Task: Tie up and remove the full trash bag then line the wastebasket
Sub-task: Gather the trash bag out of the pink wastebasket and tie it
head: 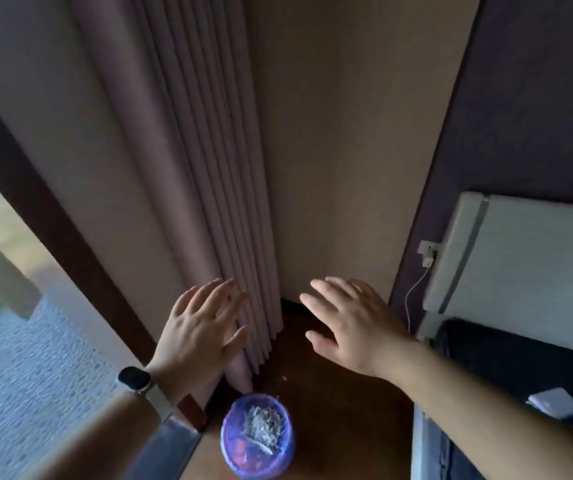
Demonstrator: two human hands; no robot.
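Note:
A small round wastebasket (256, 436) stands on the dark wooden floor at the bottom centre, lined with a translucent purple trash bag (233, 420). Pale scraps of rubbish (264, 424) lie inside it. My left hand (198, 330), with a dark watch on the wrist, is held out above and to the left of the basket, fingers spread, holding nothing. Stretched out above and to the right of the basket, my right hand (347, 327) is also empty with fingers apart. Neither hand touches the bag.
A pleated pinkish curtain (209, 188) hangs to the floor just behind the basket. A dark window frame (60, 237) runs along the left. At the right stand a white headboard (520, 261), a dark bed (520, 375) with a white card (555, 403), and a plugged-in charger cable (416, 289).

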